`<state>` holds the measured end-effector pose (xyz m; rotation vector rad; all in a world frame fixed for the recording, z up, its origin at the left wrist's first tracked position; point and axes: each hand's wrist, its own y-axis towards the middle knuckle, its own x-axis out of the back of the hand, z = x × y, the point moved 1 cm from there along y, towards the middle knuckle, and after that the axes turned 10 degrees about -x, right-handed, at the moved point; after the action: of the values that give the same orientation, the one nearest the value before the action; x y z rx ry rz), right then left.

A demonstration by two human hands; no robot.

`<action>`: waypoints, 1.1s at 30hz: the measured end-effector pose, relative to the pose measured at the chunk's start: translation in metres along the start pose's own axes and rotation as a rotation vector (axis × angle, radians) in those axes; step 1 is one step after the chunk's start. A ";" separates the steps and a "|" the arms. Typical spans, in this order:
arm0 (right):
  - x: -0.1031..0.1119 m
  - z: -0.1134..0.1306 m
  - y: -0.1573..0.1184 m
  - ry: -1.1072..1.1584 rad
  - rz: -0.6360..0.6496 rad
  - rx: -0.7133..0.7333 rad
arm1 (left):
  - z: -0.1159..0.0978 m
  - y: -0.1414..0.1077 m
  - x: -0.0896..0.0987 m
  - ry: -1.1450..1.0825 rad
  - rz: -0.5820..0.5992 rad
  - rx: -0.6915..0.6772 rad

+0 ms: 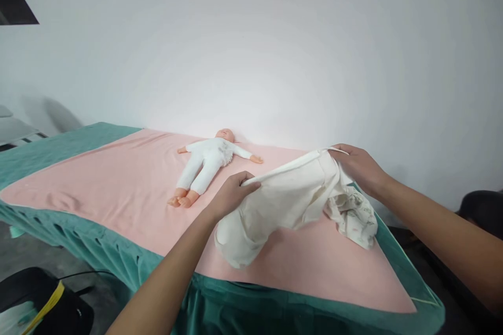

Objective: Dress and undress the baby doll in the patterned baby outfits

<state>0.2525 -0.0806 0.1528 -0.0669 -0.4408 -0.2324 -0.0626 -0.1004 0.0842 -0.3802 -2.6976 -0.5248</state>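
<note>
Between my two hands a white cloth garment (288, 188) is stretched along its upper edge, its lower part hanging over the bed. My left hand (236, 191) pinches one end of that edge, thumb on top. At the other end my right hand (359, 165) is closed on the fabric, a little higher. Whether it is a top or another kind of baby clothing I cannot make out. Just under my right hand lies a crumpled printed cloth (353, 217). Farther back, a baby doll (208, 159) in a white outfit lies on its back with arms spread.
A pink sheet (129, 188) covers much of the bed, over a green cover (90, 136). The white wall (251, 47) rises behind it. A black bag-like object (43, 298) with a yellow strip stands at the lower left. Something dark (481, 209) is at the right edge.
</note>
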 end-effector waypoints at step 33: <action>-0.168 -0.103 -0.023 -0.044 0.139 -0.223 | 0.096 -0.006 -0.043 0.679 -0.333 -0.173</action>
<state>0.1422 -0.0801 -0.0118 -0.3207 -0.4503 -0.1422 -0.0549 -0.0752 -0.0179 0.1896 -2.0595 -0.8111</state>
